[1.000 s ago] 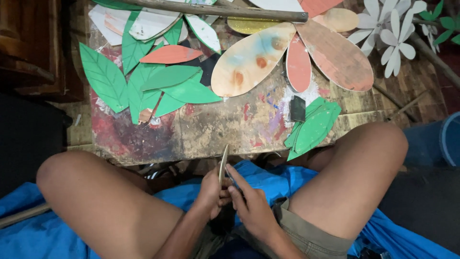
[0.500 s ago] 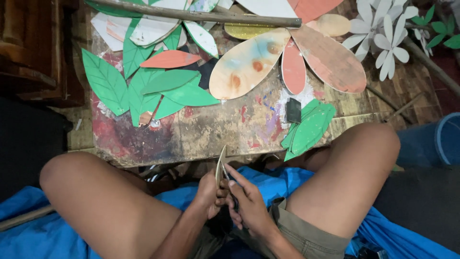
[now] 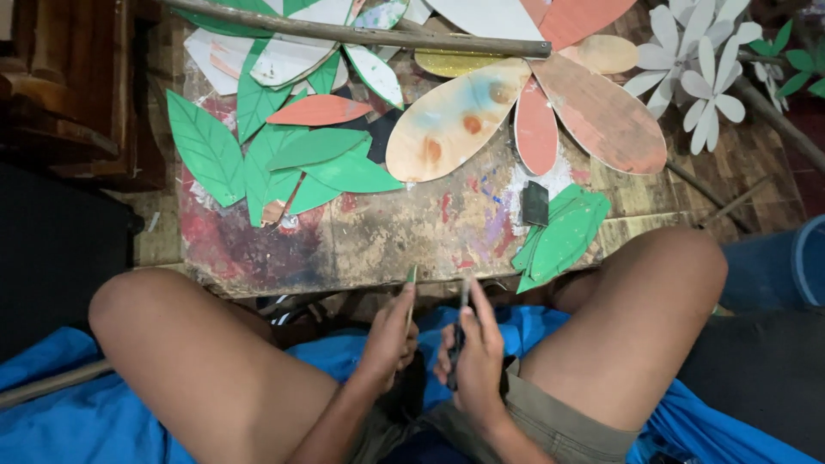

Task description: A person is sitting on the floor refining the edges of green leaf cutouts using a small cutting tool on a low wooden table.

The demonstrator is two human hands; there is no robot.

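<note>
I sit cross-legged on a blue sheet (image 3: 51,395) behind a low paint-stained board (image 3: 378,241). My left hand (image 3: 388,333) pinches a thin green cut-out (image 3: 412,282), seen edge-on and standing upright. My right hand (image 3: 474,352) is closed around a dark slim tool (image 3: 461,322), possibly scissors, held upright just right of the green piece. The two hands are a short gap apart, between my knees.
On the board lie green paper leaves (image 3: 292,163), large painted petals (image 3: 455,120), a dark small block (image 3: 534,203) and a stack of green leaves (image 3: 567,236). A long stick (image 3: 361,34) crosses the top. White paper flowers (image 3: 700,82) and a blue bucket (image 3: 795,266) sit at the right.
My hands have drawn apart: earlier they were together around the thin piece and tool, now the left holds the green cut-out and the right holds the tool separately.
</note>
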